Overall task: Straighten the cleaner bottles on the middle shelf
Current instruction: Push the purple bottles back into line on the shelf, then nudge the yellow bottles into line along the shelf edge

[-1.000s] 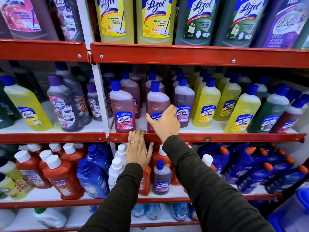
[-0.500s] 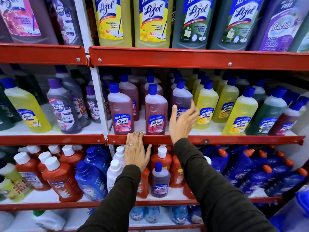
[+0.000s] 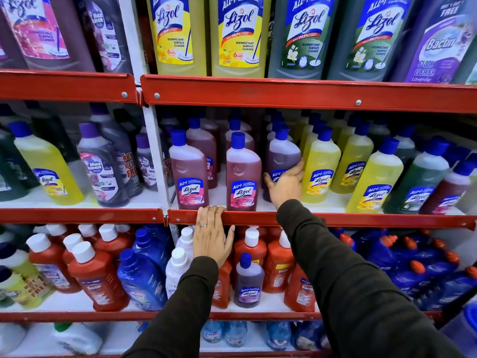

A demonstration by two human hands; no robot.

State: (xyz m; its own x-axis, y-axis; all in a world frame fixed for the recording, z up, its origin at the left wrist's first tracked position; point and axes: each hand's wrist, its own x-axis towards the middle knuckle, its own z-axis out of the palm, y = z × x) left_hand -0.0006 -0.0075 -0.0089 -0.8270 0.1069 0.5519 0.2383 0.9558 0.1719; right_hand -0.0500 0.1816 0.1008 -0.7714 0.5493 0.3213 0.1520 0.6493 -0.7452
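On the middle shelf [image 3: 335, 220] stand rows of blue-capped Lizol bottles. Two pink ones [image 3: 189, 174] [image 3: 243, 177] sit upright at the front edge, labels forward. My right hand [image 3: 286, 184] is wrapped around the lower part of a purple Lizol bottle [image 3: 282, 156] just right of them, with my fingers on its right side against a yellow bottle [image 3: 321, 169]. My left hand [image 3: 211, 236] rests flat over the shelf's red front lip, fingers curled onto the edge and holding no bottle. More yellow, green and dark red bottles run on to the right.
A white upright post [image 3: 154, 156] splits the shelving. Left of it stand a yellow bottle [image 3: 49, 166] and grey Max Kleen bottles [image 3: 103, 171]. Large Lizol bottles [image 3: 238, 34] fill the shelf above; red and blue bottles [image 3: 98, 277] crowd the shelf below.
My right hand left the second pink bottle, moved right and closed around the purple bottle. The left hand has stayed on the shelf lip.
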